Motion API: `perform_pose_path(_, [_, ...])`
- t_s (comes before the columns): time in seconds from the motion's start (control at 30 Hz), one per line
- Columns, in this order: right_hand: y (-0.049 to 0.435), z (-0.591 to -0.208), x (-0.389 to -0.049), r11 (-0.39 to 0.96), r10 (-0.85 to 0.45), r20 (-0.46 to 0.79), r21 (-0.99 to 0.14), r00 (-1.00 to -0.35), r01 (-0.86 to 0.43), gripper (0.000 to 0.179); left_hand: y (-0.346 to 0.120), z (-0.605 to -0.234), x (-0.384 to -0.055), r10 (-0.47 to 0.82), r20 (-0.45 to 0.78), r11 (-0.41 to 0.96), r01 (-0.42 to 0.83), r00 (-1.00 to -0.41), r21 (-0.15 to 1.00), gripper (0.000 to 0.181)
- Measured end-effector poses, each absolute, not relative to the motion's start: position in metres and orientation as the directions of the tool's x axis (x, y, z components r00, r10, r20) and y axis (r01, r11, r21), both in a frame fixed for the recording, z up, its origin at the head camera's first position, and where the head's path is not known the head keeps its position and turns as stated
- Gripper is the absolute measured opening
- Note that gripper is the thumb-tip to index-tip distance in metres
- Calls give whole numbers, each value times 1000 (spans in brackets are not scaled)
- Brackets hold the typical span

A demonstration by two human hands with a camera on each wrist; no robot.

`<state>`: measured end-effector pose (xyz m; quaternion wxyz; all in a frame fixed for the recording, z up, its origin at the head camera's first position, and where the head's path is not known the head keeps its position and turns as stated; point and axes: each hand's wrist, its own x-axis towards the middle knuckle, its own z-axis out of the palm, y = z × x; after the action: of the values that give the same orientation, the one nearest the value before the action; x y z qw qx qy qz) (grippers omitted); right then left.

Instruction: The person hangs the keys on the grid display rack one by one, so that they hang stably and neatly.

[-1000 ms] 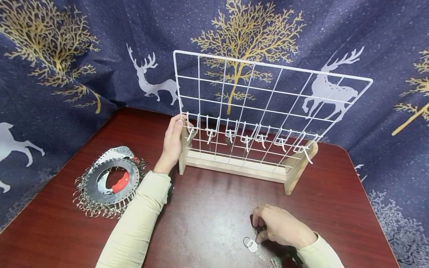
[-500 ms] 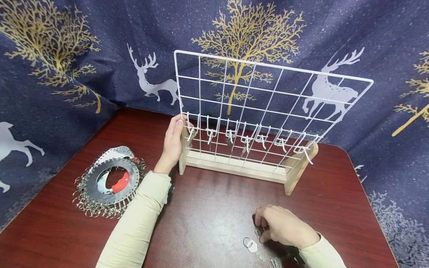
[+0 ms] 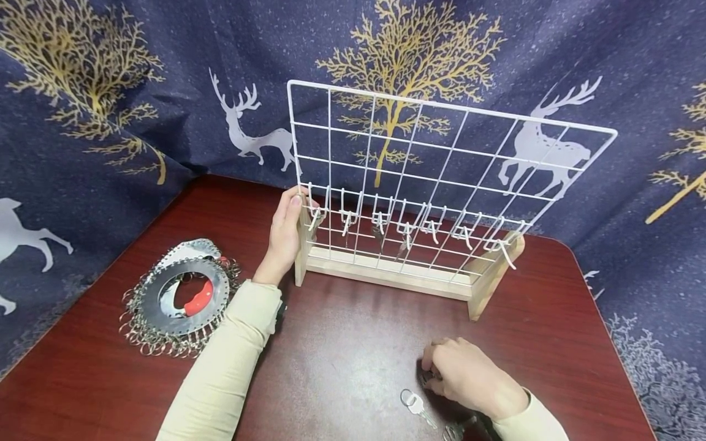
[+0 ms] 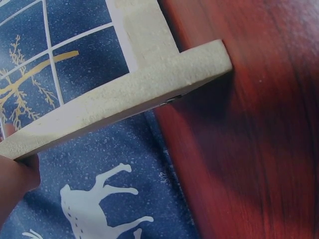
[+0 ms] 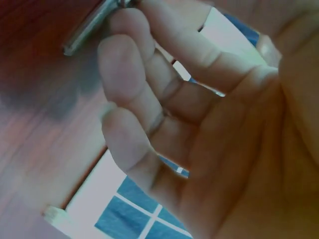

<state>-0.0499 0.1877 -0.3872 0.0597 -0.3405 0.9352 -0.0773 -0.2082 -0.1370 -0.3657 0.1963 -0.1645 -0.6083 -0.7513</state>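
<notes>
My left hand point(image 3: 285, 236) grips the left wooden side point(image 4: 124, 94) of a white wire grid rack point(image 3: 441, 147). Several white hooks point(image 3: 432, 229) run across the grid, and metal keys point(image 3: 379, 236) hang on some of the left ones. Low over the table, my right hand point(image 3: 469, 376) has its fingers curled, and thumb and fingertips pinch a metal key point(image 5: 89, 30), mostly hidden by the hand in the head view. Beside the fingertips a silver key point(image 3: 417, 407) with a ring lies on the table. Another key point(image 3: 454, 431) lies under the right wrist, partly cut off.
Grey metal discs point(image 3: 146, 306) edged with many small rings lie on the left of the red-brown table point(image 3: 331, 367), a red piece point(image 3: 200, 299) showing through the opening. Behind the rack hangs a dark blue cloth point(image 3: 231, 37) with deer and trees.
My right hand has shifted slightly right and its fingers have drawn around the key below it. A key on the middle hooks hangs at a different angle. The left hand stays in place.
</notes>
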Motion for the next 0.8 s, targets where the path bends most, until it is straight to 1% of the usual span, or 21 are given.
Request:
perform_pose_path(0.17, [179,-387,-39,756,-655,8,25,-756,-654,19,-137,-366,-209,-99,490,-179,500,-866,847,28])
perform_pose_path(0.33, [172,-392,-31,729,-681,100,186,-726,-659,20,-137,-366,-208,-101,484,-172,495,-869,852,25])
perform_pose_path(0.43, [171,-395,-30,722,-690,163,229,-705,-653,19,-136,-366,-207,-102,486,-176,497,-868,850,23])
perform_pose_path(0.53, [171,-398,-30,720,-692,193,246,-696,-649,17,-136,-366,-208,-103,493,-189,504,-864,843,22])
perform_pose_path(0.8, [172,-398,-30,711,-701,194,262,-686,-652,17,-137,-365,-207,-97,476,-168,485,-874,858,29])
